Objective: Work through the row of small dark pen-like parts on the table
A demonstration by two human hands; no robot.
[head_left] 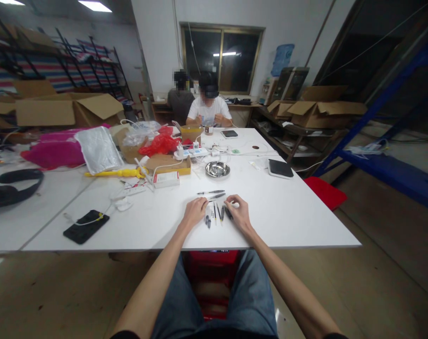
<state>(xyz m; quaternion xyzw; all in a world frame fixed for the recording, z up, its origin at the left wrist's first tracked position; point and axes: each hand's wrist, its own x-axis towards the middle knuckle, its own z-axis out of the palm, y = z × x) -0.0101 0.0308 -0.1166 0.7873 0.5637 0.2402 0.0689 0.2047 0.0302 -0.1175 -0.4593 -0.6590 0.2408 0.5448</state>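
My left hand [195, 210] rests on the white table, its fingers pressed together beside a small cluster of pen parts. A thin dark piece shows by its fingertips, too small to name. My right hand [239, 211] is curled, thumb and forefinger meeting in a pinch; whatever they hold is too small to tell. Beneath its palm side lies a black pen part [229, 213]. Between the hands, dark pen refills [215, 213] with yellowish ends lie beside a black cap-like piece [222, 213] and short clear-and-dark pen pieces [208, 221]. Beyond the fingertips, a pen [210, 192] lies crosswise.
A shiny metal bowl [217, 169] stands past the pens. Leftward are a white box [166, 179], a power strip [193, 152], a black phone [86, 227] and headphones [14, 186]. A black-topped device [280, 168] lies right. A person [209, 110] sits opposite.
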